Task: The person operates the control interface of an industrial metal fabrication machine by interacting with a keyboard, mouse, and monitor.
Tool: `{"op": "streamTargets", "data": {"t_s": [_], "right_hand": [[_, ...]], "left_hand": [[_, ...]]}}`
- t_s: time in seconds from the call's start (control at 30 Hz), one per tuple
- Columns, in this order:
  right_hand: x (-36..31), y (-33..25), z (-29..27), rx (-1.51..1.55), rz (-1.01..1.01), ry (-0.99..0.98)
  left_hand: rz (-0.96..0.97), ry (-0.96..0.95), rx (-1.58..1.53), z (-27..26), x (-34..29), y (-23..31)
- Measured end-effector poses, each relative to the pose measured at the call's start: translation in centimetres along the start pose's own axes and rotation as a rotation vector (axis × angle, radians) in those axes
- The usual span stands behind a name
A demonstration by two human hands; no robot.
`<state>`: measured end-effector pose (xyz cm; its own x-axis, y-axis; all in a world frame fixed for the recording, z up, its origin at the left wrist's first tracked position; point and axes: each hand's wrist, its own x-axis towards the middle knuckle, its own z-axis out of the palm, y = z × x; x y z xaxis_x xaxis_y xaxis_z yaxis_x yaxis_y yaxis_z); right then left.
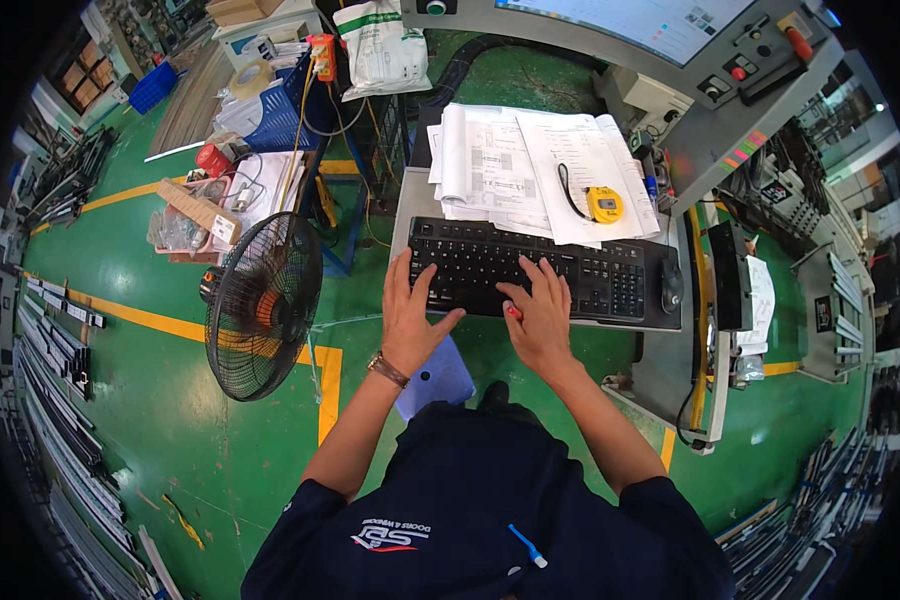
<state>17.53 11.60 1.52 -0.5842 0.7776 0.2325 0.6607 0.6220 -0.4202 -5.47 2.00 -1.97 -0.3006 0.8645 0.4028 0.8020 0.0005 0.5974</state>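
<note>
A black keyboard lies on the grey pull-out shelf of a machine console. My left hand rests over its left end, fingers spread, thumb stretched out to the right past the front edge. Over the keyboard's middle is my right hand, with its fingers bent toward the keys. A red-ended pen is tucked in that hand beside the thumb; most of it is hidden. Behind the keys lie printed sheets with a yellow tape measure on top. To the right sits a black mouse.
A black fan stands close to my left arm. Beyond it, a cluttered cart holds a blue basket. The console's screen is above the papers. Metal profiles are stacked at the far left; a purple-blue stool is beneath me.
</note>
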Motion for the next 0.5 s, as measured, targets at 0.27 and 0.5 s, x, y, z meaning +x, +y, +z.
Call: {"op": "streamTargets", "data": {"t_s": [0.27, 0.5], "right_hand": [[2.1, -0.8, 1.1, -0.008, -0.067, 0.021], [3.4, -2.1, 1.3, -0.022, -0.101, 0.015]], "left_hand": [[-0.005, -0.075, 0.056, -0.4, 1.4, 0.2], [0.064, -0.158, 0.124, -0.4, 2.3, -0.2]]}}
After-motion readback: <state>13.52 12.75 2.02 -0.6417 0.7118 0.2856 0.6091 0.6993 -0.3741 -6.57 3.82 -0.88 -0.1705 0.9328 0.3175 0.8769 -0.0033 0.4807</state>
